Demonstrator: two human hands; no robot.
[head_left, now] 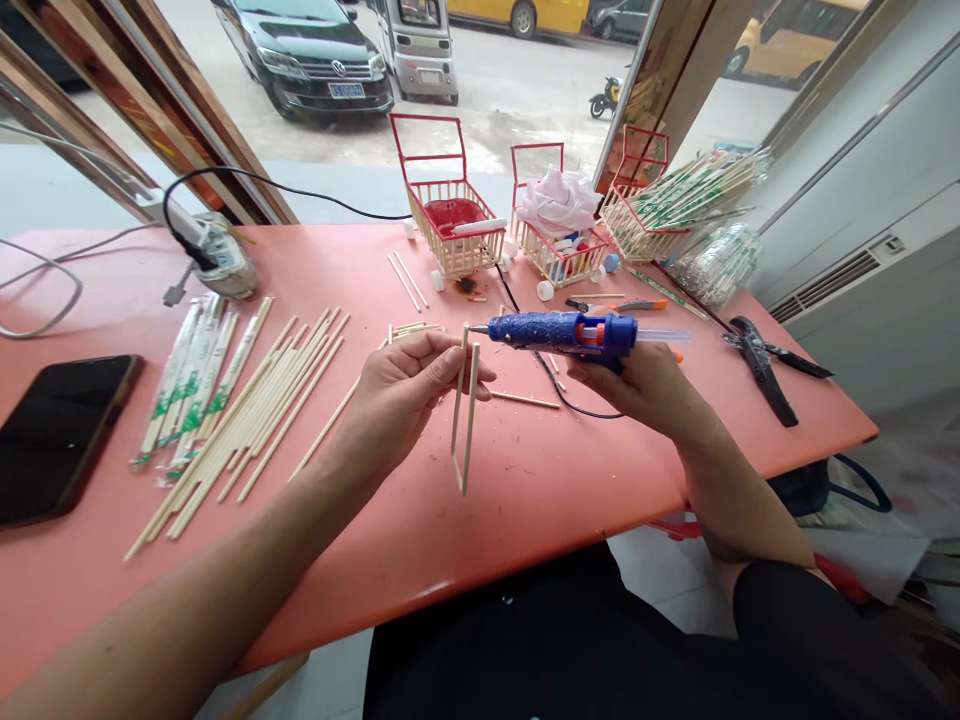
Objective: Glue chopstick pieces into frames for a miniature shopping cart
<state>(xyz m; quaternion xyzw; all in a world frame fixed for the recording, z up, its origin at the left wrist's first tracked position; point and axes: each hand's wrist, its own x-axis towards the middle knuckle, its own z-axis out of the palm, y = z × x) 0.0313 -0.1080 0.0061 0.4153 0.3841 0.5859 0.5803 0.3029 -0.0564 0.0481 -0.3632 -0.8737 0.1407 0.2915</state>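
Observation:
Between thumb and fingers, my left hand [420, 375] pinches a narrow U-shaped frame of wooden sticks [470, 420], its joined end hanging down. My right hand [637, 385] is wrapped round the handle of a blue hot glue gun [551, 332]. A clear glue stick [664, 336] pokes out of the gun's back. The gun's nozzle points left and meets or nearly meets the top of one frame stick. Short cut sticks [409, 330] lie behind my left hand, partly hidden by it. One loose stick [525, 400] rests on the table below the gun.
Bare chopsticks [262, 415] and wrapped ones [196, 375] lie left, beside a phone [64, 430] and a power strip [217, 262]. Small stick-built carts [457, 220] stand at the back of the pink table [555, 480]. Black-handled cutters [761, 370] lie right. The gun's cord [581, 408] curves below it.

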